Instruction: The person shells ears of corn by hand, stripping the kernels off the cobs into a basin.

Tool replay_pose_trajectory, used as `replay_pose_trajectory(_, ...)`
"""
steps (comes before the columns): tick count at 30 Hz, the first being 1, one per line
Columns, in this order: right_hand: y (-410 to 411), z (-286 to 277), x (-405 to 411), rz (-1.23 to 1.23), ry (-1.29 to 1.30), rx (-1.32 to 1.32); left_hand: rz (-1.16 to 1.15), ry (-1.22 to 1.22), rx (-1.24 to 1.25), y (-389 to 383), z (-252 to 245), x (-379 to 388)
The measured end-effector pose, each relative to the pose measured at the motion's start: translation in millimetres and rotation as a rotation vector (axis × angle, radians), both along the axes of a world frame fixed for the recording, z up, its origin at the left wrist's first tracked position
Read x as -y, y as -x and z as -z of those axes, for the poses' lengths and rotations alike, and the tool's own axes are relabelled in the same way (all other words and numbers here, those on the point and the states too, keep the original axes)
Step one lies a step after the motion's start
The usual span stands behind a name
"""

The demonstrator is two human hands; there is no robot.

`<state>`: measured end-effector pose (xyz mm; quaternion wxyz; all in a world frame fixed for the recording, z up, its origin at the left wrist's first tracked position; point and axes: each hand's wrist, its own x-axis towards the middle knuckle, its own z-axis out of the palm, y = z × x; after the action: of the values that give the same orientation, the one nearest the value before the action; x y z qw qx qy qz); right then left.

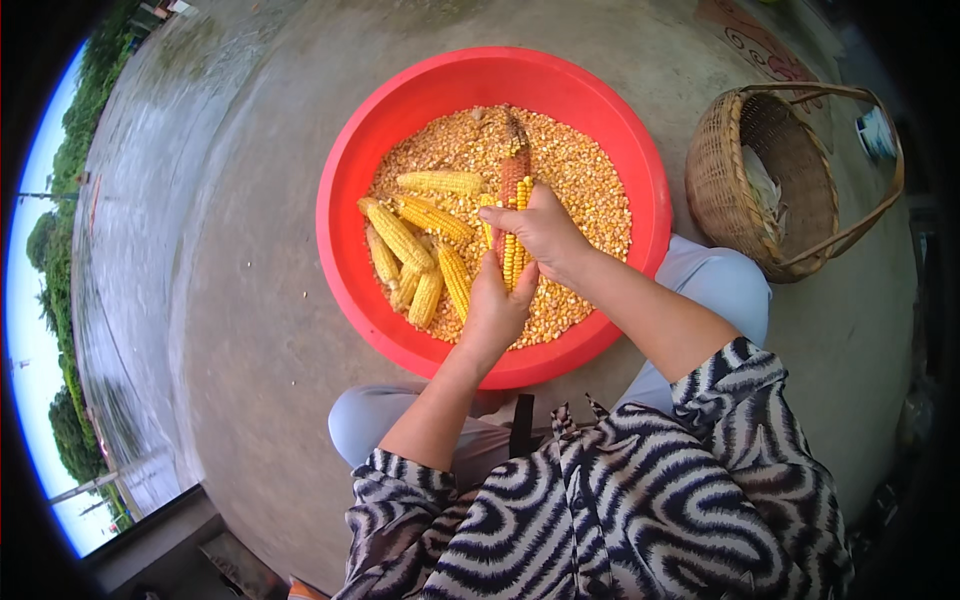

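Note:
A partly shelled corn cob, its reddish core bare along the top and middle, is held over a red plastic basin. My left hand grips the cob's lower end, with yellow kernel rows still on it. Higher up, my right hand is closed around the same cob, its thumb pressed across the kernels. Loose corn kernels cover the basin's bottom. Several yellow corn cobs lie on the kernels left of my hands, one pale cob above the others.
A woven basket with an arched handle lies tilted on the concrete floor at the right, pale husks inside it. Beyond it is a small white and blue container. My bent knees flank the basin's near side.

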<state>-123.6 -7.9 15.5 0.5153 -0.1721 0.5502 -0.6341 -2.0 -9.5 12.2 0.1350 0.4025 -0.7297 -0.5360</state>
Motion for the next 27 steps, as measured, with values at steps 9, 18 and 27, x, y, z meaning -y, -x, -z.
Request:
replay_pose_trajectory(9,15,-12,-3,-0.072,0.038,0.249,0.009,-0.236,-0.142,0,0,2)
replay_pose_trajectory(18,15,-14,-2,-0.061,0.039,0.224,-0.074,-0.328,-0.365,0,1,2)
replay_pose_trajectory(27,-2,-2,-2,0.053,0.039,0.058,-0.053,-0.054,-0.334,5,21,-7)
